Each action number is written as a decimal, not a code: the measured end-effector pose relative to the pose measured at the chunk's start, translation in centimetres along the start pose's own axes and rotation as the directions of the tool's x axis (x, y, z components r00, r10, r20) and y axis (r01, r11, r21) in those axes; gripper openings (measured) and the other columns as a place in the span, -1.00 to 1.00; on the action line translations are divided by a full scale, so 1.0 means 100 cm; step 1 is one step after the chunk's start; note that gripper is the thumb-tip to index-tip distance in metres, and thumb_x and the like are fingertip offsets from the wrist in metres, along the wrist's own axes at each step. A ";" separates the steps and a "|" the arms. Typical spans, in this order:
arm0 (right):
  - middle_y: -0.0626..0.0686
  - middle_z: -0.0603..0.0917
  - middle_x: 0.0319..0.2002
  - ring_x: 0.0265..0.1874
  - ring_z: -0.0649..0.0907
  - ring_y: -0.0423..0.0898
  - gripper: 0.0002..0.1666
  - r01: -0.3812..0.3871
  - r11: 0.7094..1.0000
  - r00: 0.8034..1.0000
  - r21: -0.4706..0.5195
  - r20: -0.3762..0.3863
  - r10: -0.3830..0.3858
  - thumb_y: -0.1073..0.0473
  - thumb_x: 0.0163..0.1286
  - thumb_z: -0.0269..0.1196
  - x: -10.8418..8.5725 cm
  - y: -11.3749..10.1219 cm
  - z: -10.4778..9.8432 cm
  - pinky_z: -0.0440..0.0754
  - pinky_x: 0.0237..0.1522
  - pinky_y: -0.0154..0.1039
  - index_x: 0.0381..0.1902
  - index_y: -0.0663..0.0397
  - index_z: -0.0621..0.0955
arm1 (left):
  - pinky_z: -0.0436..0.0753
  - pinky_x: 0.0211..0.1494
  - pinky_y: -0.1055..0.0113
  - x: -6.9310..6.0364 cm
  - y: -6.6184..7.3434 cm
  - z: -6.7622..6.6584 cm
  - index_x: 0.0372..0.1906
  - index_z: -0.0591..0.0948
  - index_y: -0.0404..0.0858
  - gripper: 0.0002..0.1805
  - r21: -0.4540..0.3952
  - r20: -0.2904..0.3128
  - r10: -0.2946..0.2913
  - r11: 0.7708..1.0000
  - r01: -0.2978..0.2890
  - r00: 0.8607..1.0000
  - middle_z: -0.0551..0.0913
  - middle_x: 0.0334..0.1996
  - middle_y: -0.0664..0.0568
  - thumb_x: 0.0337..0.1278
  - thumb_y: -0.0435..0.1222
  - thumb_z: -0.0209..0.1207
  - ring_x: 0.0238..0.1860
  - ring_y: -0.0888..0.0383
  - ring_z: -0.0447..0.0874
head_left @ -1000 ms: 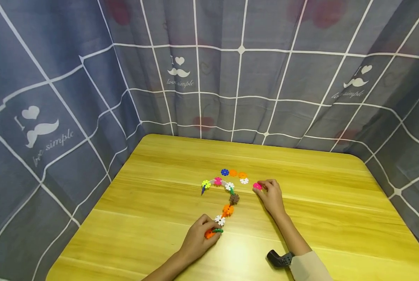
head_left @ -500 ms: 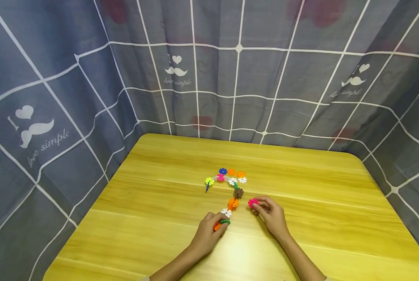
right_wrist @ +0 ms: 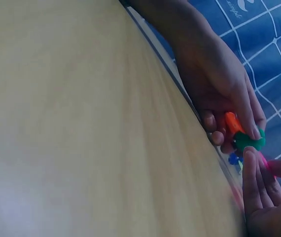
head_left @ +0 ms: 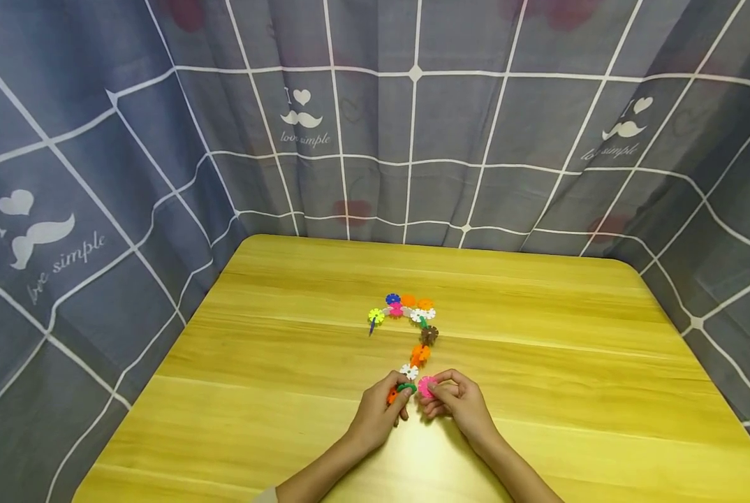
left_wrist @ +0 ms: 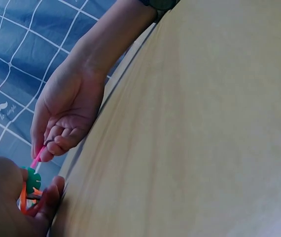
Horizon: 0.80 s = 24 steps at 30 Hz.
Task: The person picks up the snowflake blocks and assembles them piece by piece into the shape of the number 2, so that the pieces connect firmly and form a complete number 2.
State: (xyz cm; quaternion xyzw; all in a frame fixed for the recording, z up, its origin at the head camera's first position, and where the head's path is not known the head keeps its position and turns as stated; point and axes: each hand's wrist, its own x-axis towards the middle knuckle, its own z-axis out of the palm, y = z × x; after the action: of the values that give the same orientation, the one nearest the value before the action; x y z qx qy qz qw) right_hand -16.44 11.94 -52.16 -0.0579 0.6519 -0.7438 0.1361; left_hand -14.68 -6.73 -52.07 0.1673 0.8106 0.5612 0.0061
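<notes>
In the head view my left hand (head_left: 375,412) pinches the near end of a curved chain of slotted plastic snowflake discs. A green snowflake disc (head_left: 406,387) and an orange one (head_left: 392,397) show at its fingers. My right hand (head_left: 466,409) pinches a pink snowflake disc (head_left: 426,386) by its edge, close beside the green one. In the right wrist view the pink disc (right_wrist: 265,160) appears edge-on against the green disc (right_wrist: 251,140); whether they interlock I cannot tell. Farther along the chain are a white disc (head_left: 409,372), an orange disc (head_left: 420,353) and a brown disc (head_left: 429,334).
Beyond the chain's far end lie loose discs, among them a blue one (head_left: 392,299) and an orange one (head_left: 425,304). The chain ends at a yellow disc (head_left: 376,316) with a dark blue piece. A grid-patterned curtain (head_left: 375,140) hangs behind the wooden table (head_left: 274,349).
My right hand has brought the pink disc left and nearer, up to the chain's near end. My left hand, still gripping the chain, has shifted slightly right and away; the chain moved with it.
</notes>
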 end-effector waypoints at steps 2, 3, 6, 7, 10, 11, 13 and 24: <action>0.31 0.66 -0.44 -0.56 0.67 -0.03 -0.60 -0.005 1.000 1.000 -0.005 -0.005 0.005 0.23 0.29 0.21 0.000 -0.001 0.002 0.66 -0.42 -0.11 -0.13 0.50 0.38 | 0.47 -0.67 0.48 0.000 0.000 0.000 -0.11 0.48 -0.13 -0.83 0.019 0.000 0.026 0.999 -0.026 1.000 0.53 -0.61 0.04 0.34 -0.18 -0.03 -0.70 0.27 0.45; 0.32 0.65 -0.44 -0.57 0.67 -0.03 -0.60 -0.006 1.000 1.000 -0.010 -0.007 0.006 0.23 0.29 0.21 0.000 -0.001 0.003 0.66 -0.43 -0.12 -0.14 0.50 0.37 | 0.47 -0.67 0.48 0.000 0.000 0.000 -0.11 0.47 -0.12 -0.84 0.031 -0.002 0.040 0.999 -0.040 0.999 0.52 -0.61 0.05 0.34 -0.17 -0.04 -0.70 0.29 0.44; 0.31 0.65 -0.46 -0.59 0.66 -0.05 -0.61 -0.019 1.000 1.000 -0.016 -0.019 0.018 0.24 0.28 0.22 -0.001 -0.003 0.004 0.66 -0.45 -0.16 -0.14 0.49 0.38 | 0.46 -0.67 0.49 0.000 0.001 0.000 -0.12 0.46 -0.13 -0.85 0.071 -0.005 0.082 0.994 -0.082 0.997 0.51 -0.56 0.04 0.35 -0.18 -0.05 -0.69 0.32 0.42; 0.29 0.65 -0.47 -0.60 0.65 -0.06 -0.62 -0.023 1.000 1.000 -0.017 -0.020 0.023 0.24 0.28 0.22 -0.001 -0.004 0.005 0.65 -0.46 -0.18 -0.14 0.49 0.39 | 0.46 -0.66 0.50 0.000 0.001 0.000 -0.13 0.45 -0.14 -0.85 0.085 -0.005 0.095 0.992 -0.094 0.995 0.51 -0.53 0.05 0.36 -0.18 -0.05 -0.68 0.33 0.43; 0.25 0.65 -0.51 -0.62 0.64 -0.08 -0.63 -0.030 0.999 0.999 -0.020 -0.014 0.030 0.26 0.28 0.22 -0.002 -0.005 0.004 0.64 -0.50 -0.23 -0.14 0.50 0.40 | 0.47 -0.61 0.52 -0.001 0.001 0.001 -0.14 0.44 -0.16 -0.86 0.130 0.000 0.113 0.985 -0.112 0.994 0.47 -0.44 0.08 0.36 -0.20 -0.07 -0.61 0.34 0.45; 0.23 0.65 -0.51 -0.63 0.63 -0.09 -0.63 -0.031 0.999 0.999 -0.022 -0.009 0.031 0.26 0.28 0.22 -0.002 -0.005 0.004 0.64 -0.51 -0.24 -0.13 0.50 0.40 | 0.47 -0.58 0.53 -0.002 0.001 0.001 -0.15 0.44 -0.16 -0.86 0.151 0.004 0.117 0.982 -0.116 0.993 0.45 -0.42 0.09 0.36 -0.20 -0.07 -0.59 0.35 0.44; 0.21 0.65 -0.52 -0.63 0.63 -0.09 -0.62 -0.033 0.999 0.999 -0.025 0.001 0.033 0.25 0.28 0.22 -0.002 -0.005 0.003 0.63 -0.52 -0.26 -0.13 0.51 0.41 | 0.46 -0.54 0.53 -0.003 0.001 0.002 -0.15 0.43 -0.18 -0.86 0.187 0.011 0.127 0.974 -0.126 0.992 0.40 -0.39 0.12 0.36 -0.22 -0.08 -0.55 0.37 0.42; 0.15 0.66 -0.53 -0.62 0.63 -0.10 -0.63 -0.024 1.000 1.000 0.009 0.016 0.024 0.27 0.30 0.19 -0.002 -0.004 0.003 0.63 -0.51 -0.27 -0.13 0.52 0.39 | 0.40 -0.56 0.58 -0.006 0.002 0.006 -0.14 0.39 -0.23 -0.88 0.317 -0.003 0.201 0.929 -0.189 0.980 0.31 -0.40 0.15 0.39 -0.27 -0.11 -0.55 0.42 0.28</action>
State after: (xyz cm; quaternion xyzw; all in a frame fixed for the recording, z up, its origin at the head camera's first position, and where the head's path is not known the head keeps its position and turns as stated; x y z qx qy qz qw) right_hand -16.18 11.75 -51.72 -0.0554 0.6480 -0.7446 0.1505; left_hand -13.98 -6.25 -52.23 0.2358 0.8691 0.4253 -0.0909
